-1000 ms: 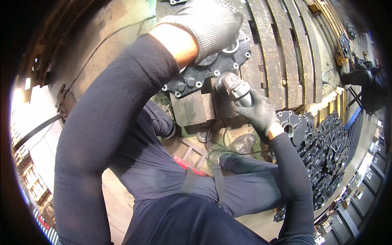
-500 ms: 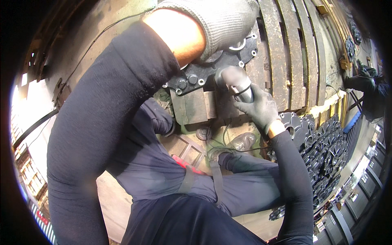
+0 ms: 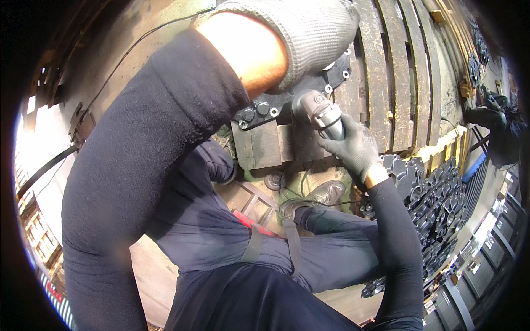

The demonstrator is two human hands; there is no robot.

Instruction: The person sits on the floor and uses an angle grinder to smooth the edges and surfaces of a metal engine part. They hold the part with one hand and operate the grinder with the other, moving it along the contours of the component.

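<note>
My right hand (image 3: 356, 146), in a grey work glove, is wrapped round the body of an angle grinder (image 3: 323, 115). The grinder's head and round disc side are at the near edge of a black metal casting (image 3: 290, 101) with bolt holes along its rim. Looming large above the casting is my left hand (image 3: 317, 36), in a light grey knitted glove. Its fingers are hidden, and it and my left forearm cover much of the casting.
The casting lies on wooden blocks (image 3: 258, 146) beside a slatted pallet (image 3: 392, 71). Several black castings (image 3: 428, 198) are stacked at the right. A cable (image 3: 306, 182) runs near my shoe (image 3: 328, 192). Another person's dark clothing (image 3: 505, 132) shows at the far right.
My left hand and forearm have shifted slightly right, hiding more of the casting and its round opening. The grinder has barely moved and stays in my right hand.
</note>
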